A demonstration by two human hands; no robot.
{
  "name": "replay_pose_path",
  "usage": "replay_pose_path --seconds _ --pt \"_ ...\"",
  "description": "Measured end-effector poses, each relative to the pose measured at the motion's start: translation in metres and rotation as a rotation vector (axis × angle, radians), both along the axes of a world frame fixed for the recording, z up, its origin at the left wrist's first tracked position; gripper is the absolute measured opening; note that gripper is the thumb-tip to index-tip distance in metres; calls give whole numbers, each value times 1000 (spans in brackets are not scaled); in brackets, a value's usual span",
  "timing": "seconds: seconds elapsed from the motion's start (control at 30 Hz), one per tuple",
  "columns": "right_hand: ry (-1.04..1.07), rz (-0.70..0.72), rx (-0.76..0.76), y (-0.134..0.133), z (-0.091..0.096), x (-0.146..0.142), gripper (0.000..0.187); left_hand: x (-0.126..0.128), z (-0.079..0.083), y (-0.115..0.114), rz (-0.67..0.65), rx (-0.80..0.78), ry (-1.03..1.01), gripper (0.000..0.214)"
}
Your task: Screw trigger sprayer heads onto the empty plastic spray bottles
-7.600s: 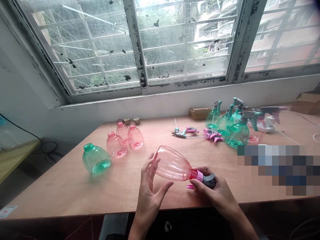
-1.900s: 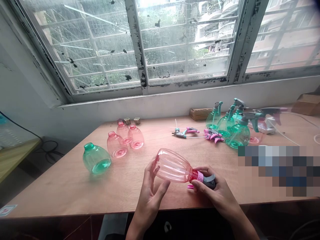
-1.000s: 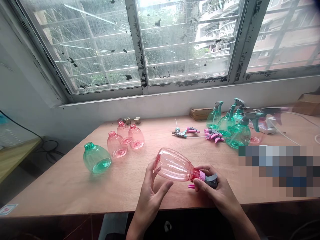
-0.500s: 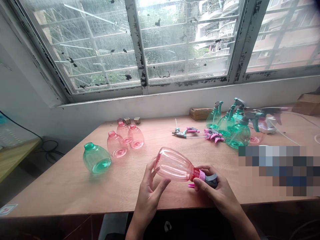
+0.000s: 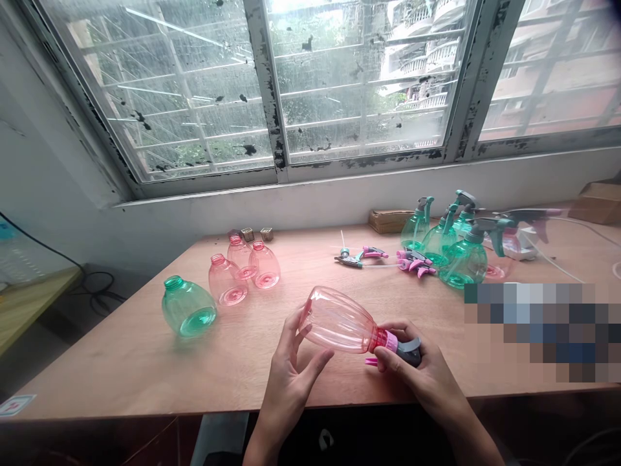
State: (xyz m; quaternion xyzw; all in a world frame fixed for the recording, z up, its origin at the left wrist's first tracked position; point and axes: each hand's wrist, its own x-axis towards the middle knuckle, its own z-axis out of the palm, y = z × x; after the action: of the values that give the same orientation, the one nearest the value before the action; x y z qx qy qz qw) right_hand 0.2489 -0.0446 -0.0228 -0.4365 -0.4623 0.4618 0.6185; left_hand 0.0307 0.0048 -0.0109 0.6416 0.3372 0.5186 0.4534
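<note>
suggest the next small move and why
Perhaps a slight turn of the pink collar, to check tightness, which can't be seen: the right hand holds the sprayer head at the neck of the pink bottle, the left hand touches its base.

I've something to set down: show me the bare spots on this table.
Front left, between the lone green bottle and the sticker; farther back, between the standing pink bottles and the loose spray heads. Crowded: back right, where green spray bottles cluster.

There are two hands (image 5: 290,375), five pink bottles (image 5: 339,321), five green bottles (image 5: 187,307) and two golden cubes (image 5: 266,235).
</note>
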Motion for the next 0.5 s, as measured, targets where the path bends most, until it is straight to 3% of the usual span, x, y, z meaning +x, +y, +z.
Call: replay_pose_path --seconds 0.5 --pt "-49 -18 -14 0 0 0 41 -1 7 -5 -13 -46 37 57"
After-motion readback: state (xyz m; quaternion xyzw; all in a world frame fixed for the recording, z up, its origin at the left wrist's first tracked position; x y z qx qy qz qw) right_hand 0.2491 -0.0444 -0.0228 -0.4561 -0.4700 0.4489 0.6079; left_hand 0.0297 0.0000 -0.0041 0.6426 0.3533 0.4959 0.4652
